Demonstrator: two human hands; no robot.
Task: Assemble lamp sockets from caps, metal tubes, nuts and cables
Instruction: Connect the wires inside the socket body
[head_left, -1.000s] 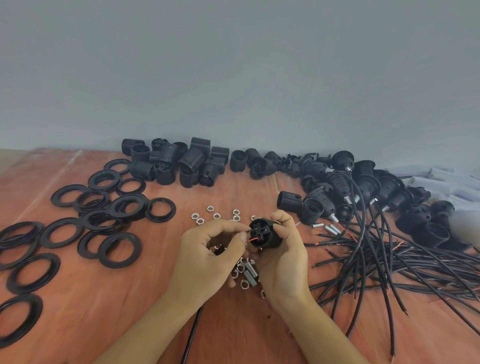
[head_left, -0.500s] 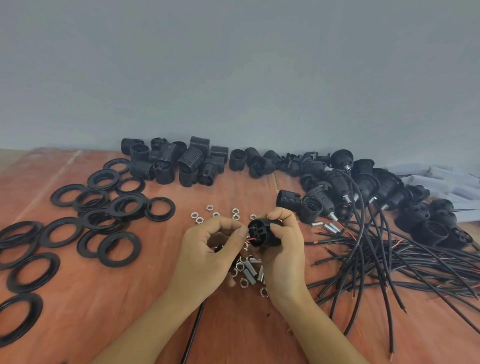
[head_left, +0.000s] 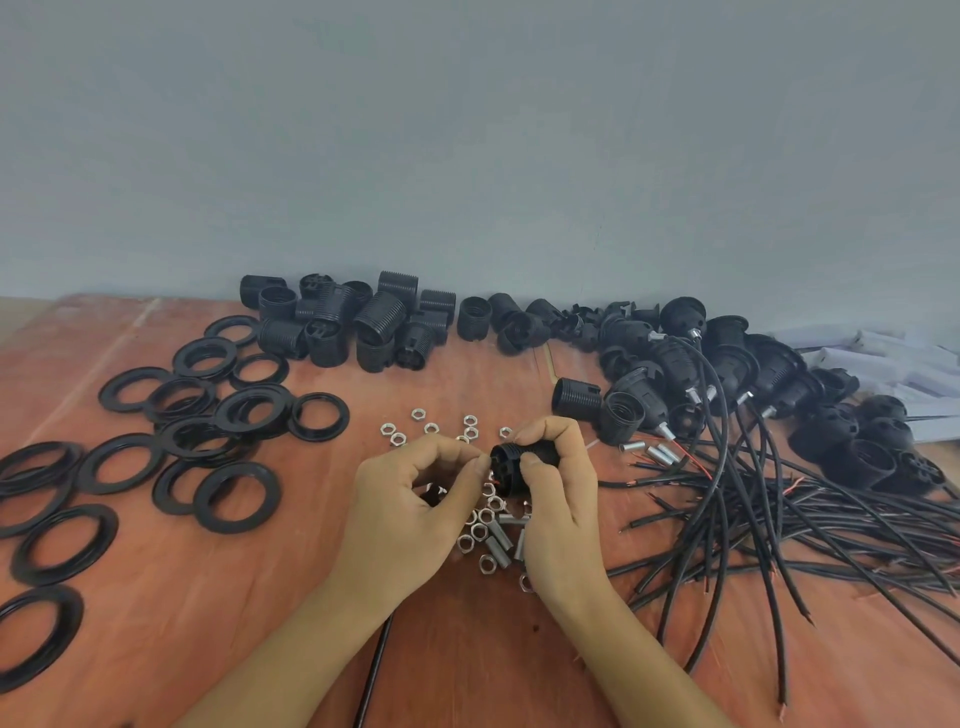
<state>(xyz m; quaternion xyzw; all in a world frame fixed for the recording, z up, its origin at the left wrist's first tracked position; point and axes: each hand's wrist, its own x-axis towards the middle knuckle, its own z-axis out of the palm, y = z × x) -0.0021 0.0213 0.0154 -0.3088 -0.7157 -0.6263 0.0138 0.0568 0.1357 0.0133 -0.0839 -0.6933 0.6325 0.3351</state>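
Observation:
My right hand (head_left: 558, 499) grips a black socket cap (head_left: 511, 465) with its fingers curled over the top and the thumb on its front. A thin red wire shows at the cap's open face. My left hand (head_left: 410, 512) has its thumb and forefinger pinched together at that open face; what they pinch is too small to tell. A black cable (head_left: 371, 675) runs down from under my left hand to the near edge. Loose nuts (head_left: 485, 517) and short metal tubes (head_left: 501, 551) lie on the table between my hands.
Black flat rings (head_left: 236, 496) cover the left of the wooden table (head_left: 249, 597). Threaded black socket bodies (head_left: 363, 322) are heaped along the back wall. Assembled sockets with cables (head_left: 727, 379) and a fan of loose black cables (head_left: 779, 525) fill the right side. More nuts (head_left: 431, 428) lie beyond my hands.
Both hands with the cap have shifted slightly. My left thumb and forefinger have closed in on the cap's open face, and the cap has turned so less of its face shows.

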